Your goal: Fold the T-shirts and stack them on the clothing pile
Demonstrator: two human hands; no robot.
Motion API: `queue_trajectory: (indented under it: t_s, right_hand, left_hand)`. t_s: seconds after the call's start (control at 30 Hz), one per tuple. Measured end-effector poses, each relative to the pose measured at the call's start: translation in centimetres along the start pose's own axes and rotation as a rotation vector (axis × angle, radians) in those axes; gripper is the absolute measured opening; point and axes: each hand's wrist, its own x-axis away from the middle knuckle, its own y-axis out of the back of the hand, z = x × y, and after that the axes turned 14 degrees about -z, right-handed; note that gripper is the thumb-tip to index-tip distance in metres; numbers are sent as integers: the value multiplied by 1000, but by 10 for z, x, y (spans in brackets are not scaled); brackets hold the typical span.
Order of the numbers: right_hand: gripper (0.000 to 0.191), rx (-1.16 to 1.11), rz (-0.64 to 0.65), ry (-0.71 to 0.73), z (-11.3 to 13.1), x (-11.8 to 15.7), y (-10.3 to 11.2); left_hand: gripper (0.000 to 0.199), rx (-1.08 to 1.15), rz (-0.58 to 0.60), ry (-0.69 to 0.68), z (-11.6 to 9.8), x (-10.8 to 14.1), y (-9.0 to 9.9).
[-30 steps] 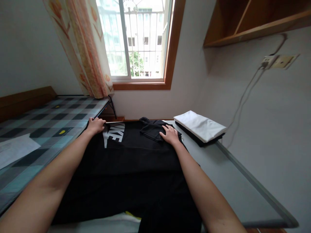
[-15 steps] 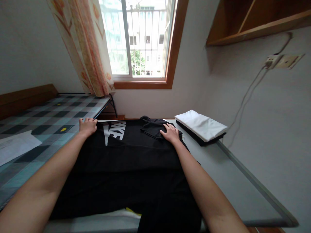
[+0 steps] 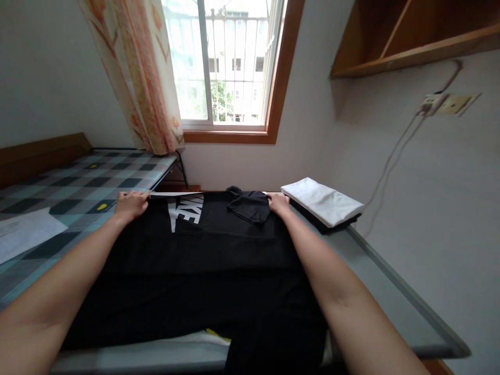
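Observation:
A black T-shirt (image 3: 203,265) with white printed lettering lies spread over a light grey table (image 3: 383,291), one sleeve folded over on its far right part. At the shirt's far left corner, my left hand (image 3: 133,204) is closed with its fingers curled on the fabric edge. My right hand (image 3: 278,203) pinches the far right edge, just beside the folded sleeve. Between the two hands the far edge is stretched fairly straight. The near hem and another sleeve reach toward me, where a bit of yellow and white shows underneath.
Right of the shirt sits a folded white cloth (image 3: 322,200) on top of a black folded one (image 3: 318,224). A checkered bed (image 3: 117,182) with a paper sheet (image 3: 29,232) stands to the left. Ahead is a window; a wooden shelf (image 3: 414,57) juts from the right wall.
My left hand has moved slightly left with the shirt's corner. My right hand has gone from lying on the sleeve to gripping the far right edge, and the fabric has drawn tauter.

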Motion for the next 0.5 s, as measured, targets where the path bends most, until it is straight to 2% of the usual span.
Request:
queue_trajectory:
  t_s: [0.13, 0.27, 0.4, 0.5]
  right_hand:
    - [36, 32, 6, 28, -1, -7, 4]
    - [27, 66, -80, 91, -1, -10, 11]
    - [23, 7, -223, 188, -9, -6, 26]
    - [23, -79, -398, 331, -25, 14, 44]
  left_hand:
    - [40, 10, -16, -1, 2, 4, 3]
    - [37, 62, -35, 35, 6, 4, 9]
    - [37, 110, -38, 43, 18, 13, 21]
    - [37, 175, -110, -6, 36, 36, 28]
